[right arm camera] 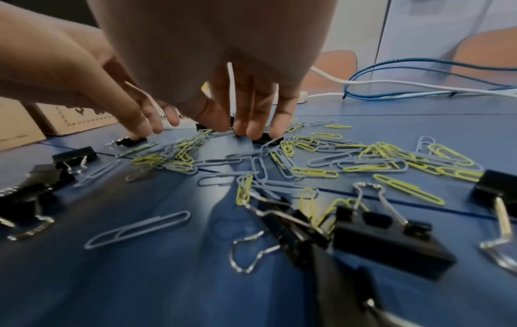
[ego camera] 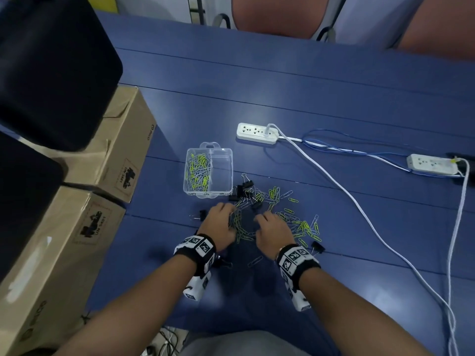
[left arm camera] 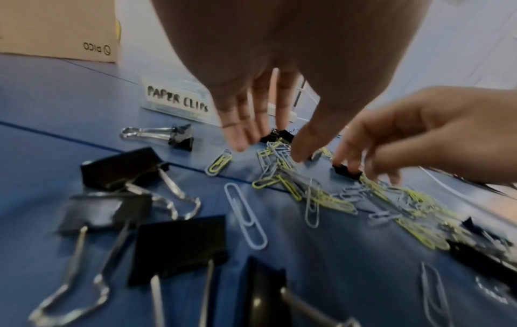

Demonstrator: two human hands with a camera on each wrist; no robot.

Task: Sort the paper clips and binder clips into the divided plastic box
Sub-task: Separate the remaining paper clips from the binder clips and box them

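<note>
The clear divided box (ego camera: 221, 152) stands on the blue table (ego camera: 308, 93); its left compartment holds green and grey paper clips (ego camera: 198, 170), its right one looks bare. "PAPER CLIPS" is written on the box (left arm camera: 176, 99). Loose paper clips (ego camera: 295, 222) and black binder clips (ego camera: 244, 187) lie scattered in front of it. My left hand (left arm camera: 268, 150) reaches down with straight fingers, its thumb touching a tangle of paper clips (left arm camera: 279, 163). My right hand (right arm camera: 238, 130) rests its straight fingertips on a small black binder clip (right arm camera: 265, 139). Neither hand has anything lifted.
Two cardboard boxes (ego camera: 113, 155) and dark objects (ego camera: 51, 68) stand at the left. Two white power strips (ego camera: 257, 133) (ego camera: 431, 164) with white and blue cables (ego camera: 359, 201) lie at the back and right. Several large binder clips (left arm camera: 179, 247) lie under my left wrist.
</note>
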